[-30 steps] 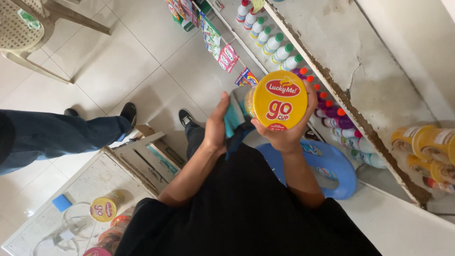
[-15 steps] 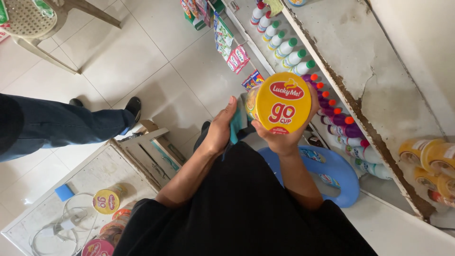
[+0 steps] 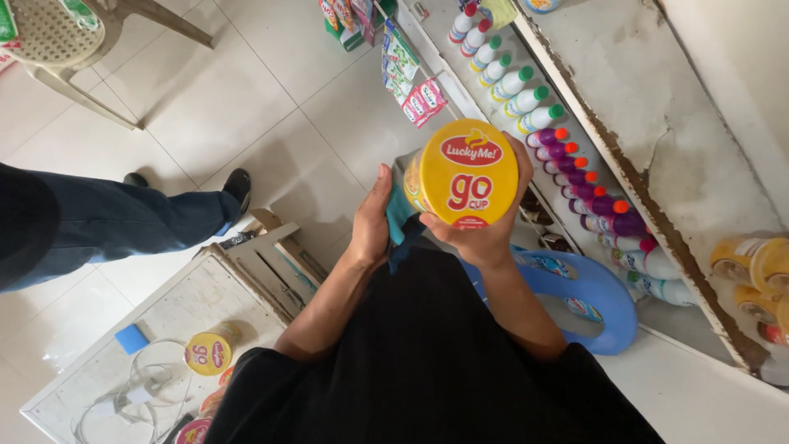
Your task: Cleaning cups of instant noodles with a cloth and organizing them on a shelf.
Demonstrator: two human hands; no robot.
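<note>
Right hand (image 3: 485,234) wrapped around a yellow noodle cup (image 3: 464,174), fingers curled up its far side, round lid turned up at the camera. Cup held up in the air in front of the black shirt (image 3: 427,362), over the floor and just beside the front edge of the shelf (image 3: 649,99).

Left hand (image 3: 371,218) flat and stretched out against a teal cloth (image 3: 400,215), cloth pressed on the left side of the cup. Not clear if the fingers pinch the cloth or only push on it.

On the lower shelf, along its front edge: a row of white bottles with green caps (image 3: 518,82), then purple bottles with orange caps (image 3: 588,189). At the right end of the top shelf, near its edge: more yellow cups (image 3: 760,263) lying on their sides. Hanging packets (image 3: 407,66) at the near end of the rack.

Blue plastic stool (image 3: 604,300) on the floor under the right arm.

At the bottom left, a small white table (image 3: 173,308) with another yellow cup (image 3: 207,352) near its middle, a blue sponge (image 3: 131,338) near its left edge and white cords (image 3: 123,395) by its front corner.

Another person's leg in blue jeans (image 3: 107,226) and a black shoe (image 3: 238,185) on the tile floor, with a plastic chair (image 3: 57,33) in the top left corner.
</note>
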